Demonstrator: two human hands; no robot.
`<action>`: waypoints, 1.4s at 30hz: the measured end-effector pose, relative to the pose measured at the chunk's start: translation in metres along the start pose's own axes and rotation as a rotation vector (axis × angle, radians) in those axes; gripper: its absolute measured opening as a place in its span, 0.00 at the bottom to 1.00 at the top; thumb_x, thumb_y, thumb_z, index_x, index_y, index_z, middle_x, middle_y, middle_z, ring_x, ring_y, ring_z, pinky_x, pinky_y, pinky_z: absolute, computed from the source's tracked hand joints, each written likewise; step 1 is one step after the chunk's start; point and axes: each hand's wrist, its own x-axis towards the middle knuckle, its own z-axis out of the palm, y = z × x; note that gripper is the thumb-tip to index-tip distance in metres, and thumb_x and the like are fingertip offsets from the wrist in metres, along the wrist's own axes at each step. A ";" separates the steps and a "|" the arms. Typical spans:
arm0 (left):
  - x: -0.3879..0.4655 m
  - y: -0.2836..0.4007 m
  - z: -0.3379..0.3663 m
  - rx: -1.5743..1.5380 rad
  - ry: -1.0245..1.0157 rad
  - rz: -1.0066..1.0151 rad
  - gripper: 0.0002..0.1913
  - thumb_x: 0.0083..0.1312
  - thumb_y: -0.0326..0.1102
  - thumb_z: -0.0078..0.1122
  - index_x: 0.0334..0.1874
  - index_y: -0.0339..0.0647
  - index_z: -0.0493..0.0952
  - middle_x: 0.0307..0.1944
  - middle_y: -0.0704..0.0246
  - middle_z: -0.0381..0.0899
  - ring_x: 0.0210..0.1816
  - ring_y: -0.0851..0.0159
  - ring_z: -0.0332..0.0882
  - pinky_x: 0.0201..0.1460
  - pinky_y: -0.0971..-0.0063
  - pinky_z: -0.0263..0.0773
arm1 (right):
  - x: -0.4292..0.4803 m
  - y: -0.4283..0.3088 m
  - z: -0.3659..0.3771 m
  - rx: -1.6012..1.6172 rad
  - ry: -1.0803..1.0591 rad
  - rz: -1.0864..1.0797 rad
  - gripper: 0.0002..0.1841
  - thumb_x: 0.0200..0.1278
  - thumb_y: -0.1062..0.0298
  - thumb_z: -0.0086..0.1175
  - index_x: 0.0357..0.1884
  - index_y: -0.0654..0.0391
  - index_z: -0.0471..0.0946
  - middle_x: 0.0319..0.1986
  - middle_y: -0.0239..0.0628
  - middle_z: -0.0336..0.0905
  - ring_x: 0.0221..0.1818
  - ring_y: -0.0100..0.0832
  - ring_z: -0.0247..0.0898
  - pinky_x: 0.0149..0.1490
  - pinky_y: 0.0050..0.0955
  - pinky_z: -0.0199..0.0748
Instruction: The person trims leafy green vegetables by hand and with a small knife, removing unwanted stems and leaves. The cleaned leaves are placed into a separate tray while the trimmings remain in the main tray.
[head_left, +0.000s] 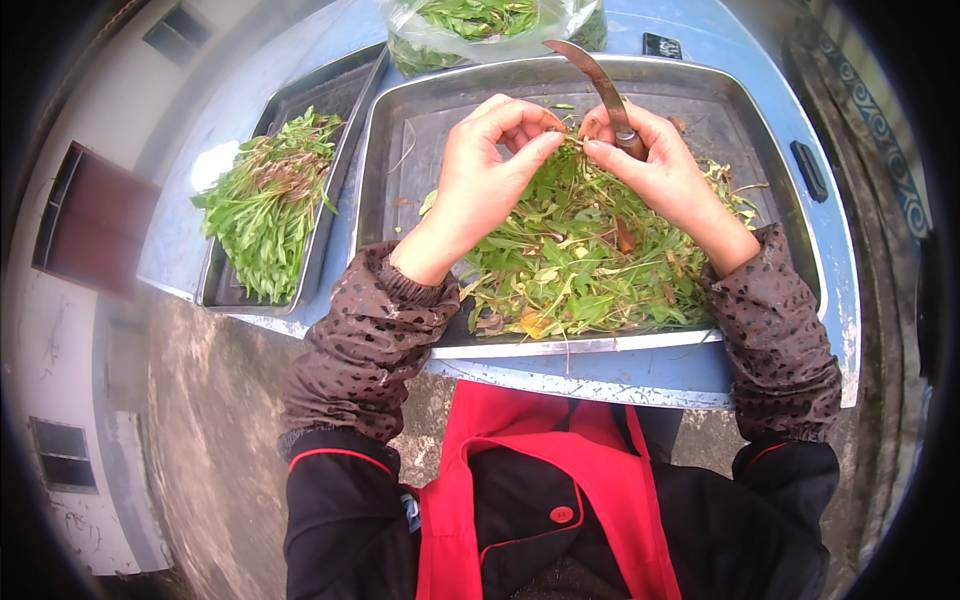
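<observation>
Over a large metal tray (427, 142), my left hand (480, 165) pinches one end of a thin plant stem (574, 140) between thumb and fingertips. My right hand (667, 165) meets it there, its thumb and fingertips at the same stem. The right hand also grips a small curved knife (600, 79) by its wooden handle, the rusty-looking blade pointing up and to the left. Below both hands lies a loose pile of leafy greens (577, 255), mixed with some yellow and brown leaves. The tips of some fingers are hidden behind the hands.
On the blue table (637, 371), a second metal tray (307, 97) at the left holds bunched greens (262, 217). A clear plastic bag (487, 49) of greens stands at the back. Two small dark objects, one at the back (661, 46) and one at the right (810, 171), lie beside the large tray.
</observation>
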 end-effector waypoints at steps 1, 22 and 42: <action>-0.001 0.000 -0.001 0.023 0.018 0.011 0.05 0.58 0.26 0.66 0.37 0.37 0.81 0.30 0.74 0.74 0.29 0.77 0.70 0.35 0.82 0.68 | -0.001 -0.001 0.001 -0.001 -0.013 0.015 0.09 0.62 0.68 0.59 0.41 0.59 0.76 0.33 0.21 0.70 0.33 0.12 0.64 0.38 0.15 0.64; 0.008 -0.026 -0.074 -0.690 0.429 -0.252 0.12 0.68 0.31 0.59 0.51 0.36 0.80 0.39 0.73 0.82 0.40 0.77 0.75 0.46 0.80 0.68 | 0.005 -0.026 -0.080 0.413 0.036 -0.012 0.08 0.65 0.64 0.52 0.41 0.56 0.73 0.20 0.18 0.59 0.18 0.13 0.53 0.26 0.16 0.49; -0.013 0.014 -0.015 -0.781 -0.175 -0.421 0.12 0.69 0.33 0.57 0.51 0.37 0.80 0.48 0.71 0.81 0.53 0.73 0.72 0.61 0.74 0.61 | -0.002 -0.019 0.015 0.055 0.050 -0.021 0.08 0.63 0.66 0.61 0.37 0.60 0.78 0.32 0.21 0.74 0.32 0.12 0.67 0.38 0.16 0.65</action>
